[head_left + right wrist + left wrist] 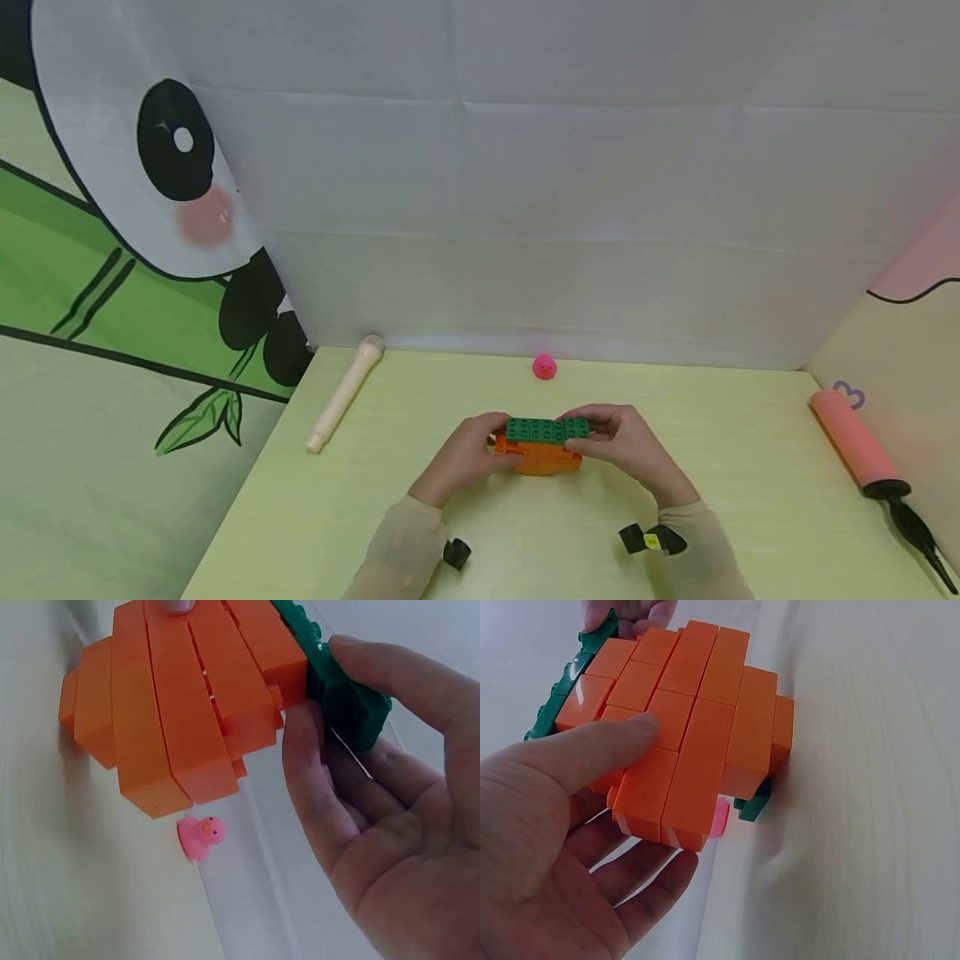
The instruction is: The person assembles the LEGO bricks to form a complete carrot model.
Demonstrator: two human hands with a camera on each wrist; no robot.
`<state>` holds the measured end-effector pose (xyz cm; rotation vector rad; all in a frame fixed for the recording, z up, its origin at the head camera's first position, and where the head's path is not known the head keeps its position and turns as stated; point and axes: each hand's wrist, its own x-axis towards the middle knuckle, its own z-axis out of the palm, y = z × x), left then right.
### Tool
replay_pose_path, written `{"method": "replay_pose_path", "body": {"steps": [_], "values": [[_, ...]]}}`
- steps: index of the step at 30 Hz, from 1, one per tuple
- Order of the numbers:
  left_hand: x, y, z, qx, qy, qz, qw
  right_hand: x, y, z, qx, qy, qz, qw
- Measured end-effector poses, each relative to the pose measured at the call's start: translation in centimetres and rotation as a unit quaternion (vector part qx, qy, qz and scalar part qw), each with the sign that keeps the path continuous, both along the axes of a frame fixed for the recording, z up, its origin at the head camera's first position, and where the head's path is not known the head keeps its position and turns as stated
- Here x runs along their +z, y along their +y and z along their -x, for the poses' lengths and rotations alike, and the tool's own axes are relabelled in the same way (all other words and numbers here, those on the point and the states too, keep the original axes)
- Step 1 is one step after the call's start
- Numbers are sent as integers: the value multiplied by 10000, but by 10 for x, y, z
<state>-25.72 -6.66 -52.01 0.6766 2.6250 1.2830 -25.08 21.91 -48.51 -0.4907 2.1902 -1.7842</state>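
Note:
An orange build of stacked toy bricks [694, 731] stands at the middle of the table, topped by a row of studded green bricks [540, 430]. My left hand [476, 450] grips its left side, thumb pressed on the orange front and the other fingers behind. At the right end, my right hand [618, 437] pinches the green row between thumb and fingers; in the right wrist view its thumb lies on a green brick [364, 712]. A small green piece [755, 802] shows low behind the orange bricks. Most of the build's back is hidden.
Behind the build, near the table's back edge, sits a pink rubber duck [544, 367]. A cream-coloured rod [345, 396] lies at the back left. Along the right edge lies a salmon-pink cylinder [855, 437] with a black tapered nozzle. White sheeting [570, 183] rises behind the table.

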Motion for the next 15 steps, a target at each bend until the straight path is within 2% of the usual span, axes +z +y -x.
{"method": "replay_pose_path", "body": {"steps": [7, 11, 15], "values": [[0, 2, 2, 3, 5, -62, 10000, -6, 2, 6, -37, 394, -638, 9972], [0, 4, 3, 42, 7, -61, 10000, -15, -1, 10, -59, 443, -1026, 9937], [0, 6, 5, 51, -8, -49, 10000, -23, -5, 14, 31, 477, -1169, 9920]]}}
